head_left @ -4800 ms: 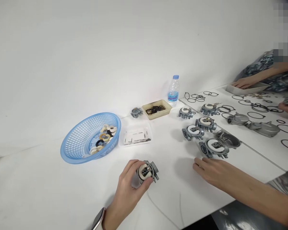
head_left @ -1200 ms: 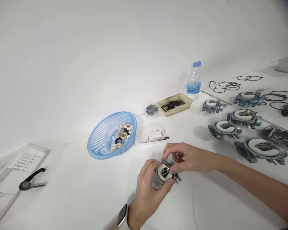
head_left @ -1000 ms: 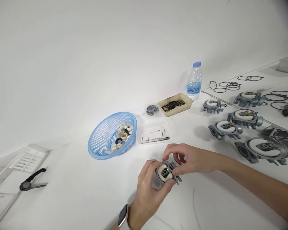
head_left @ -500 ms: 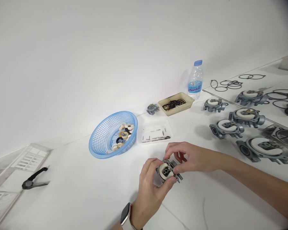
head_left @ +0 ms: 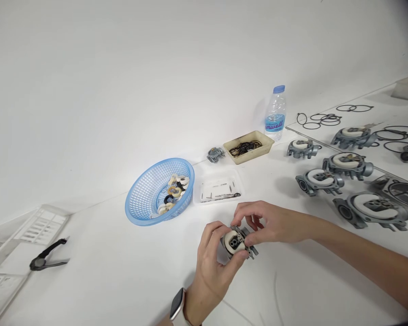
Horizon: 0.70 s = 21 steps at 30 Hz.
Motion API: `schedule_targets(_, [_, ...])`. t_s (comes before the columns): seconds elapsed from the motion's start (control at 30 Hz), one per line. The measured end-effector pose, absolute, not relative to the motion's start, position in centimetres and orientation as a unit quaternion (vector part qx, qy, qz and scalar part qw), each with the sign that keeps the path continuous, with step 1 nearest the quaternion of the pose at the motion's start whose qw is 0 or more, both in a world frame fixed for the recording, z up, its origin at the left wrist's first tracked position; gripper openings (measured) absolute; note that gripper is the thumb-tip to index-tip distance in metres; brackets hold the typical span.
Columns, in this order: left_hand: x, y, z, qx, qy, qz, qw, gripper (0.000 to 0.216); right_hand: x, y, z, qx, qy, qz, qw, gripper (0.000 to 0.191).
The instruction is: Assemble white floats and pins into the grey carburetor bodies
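Half-curled fingers (head_left: pixel 212 235) of the left hand (head_left: pixel 211 267) grip one grey cast-metal body (head_left: pixel 235 243) with white C-shaped insert (head_left: pixel 228 240), at the bench (head_left: pixel 129 271); the right hand (head_left: pixel 270 224), slightly parted, touches its edge, grip unclear. Rightward: five similar bodies (head_left: pixel 365 171). Leftward: one lattice basket (head_left: pixel 132 194).

White table (head_left: pixel 122 271): blue basket (head_left: pixel 143 192), cream tray (head_left: pixel 253 156), bottle (head_left: pixel 275 117), metal castings (head_left: pixel 360 171).

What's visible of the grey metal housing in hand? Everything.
The grey metal housing looks cast, with short stubs on its right edge. A cream, C-shaped, plastic-looking insert curves around a dark block with two round holes. This side faces up. The left hand grips the rim; the right hand touches the opposite side. Underside hidden; can't tell whether it rests on the white table.
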<state>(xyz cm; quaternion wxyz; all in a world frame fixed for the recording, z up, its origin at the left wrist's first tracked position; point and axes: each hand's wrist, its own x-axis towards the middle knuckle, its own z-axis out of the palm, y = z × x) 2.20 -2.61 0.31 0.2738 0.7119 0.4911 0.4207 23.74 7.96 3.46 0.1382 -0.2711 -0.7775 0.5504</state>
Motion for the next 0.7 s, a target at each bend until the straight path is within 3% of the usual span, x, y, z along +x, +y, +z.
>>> schedule_targets(0.7, [2.27,-2.46,0.49,0.695,0.513,0.409,0.295,0.022,23.56,7.76,3.29,-0.267,-0.773,0.556,0.152,0.032])
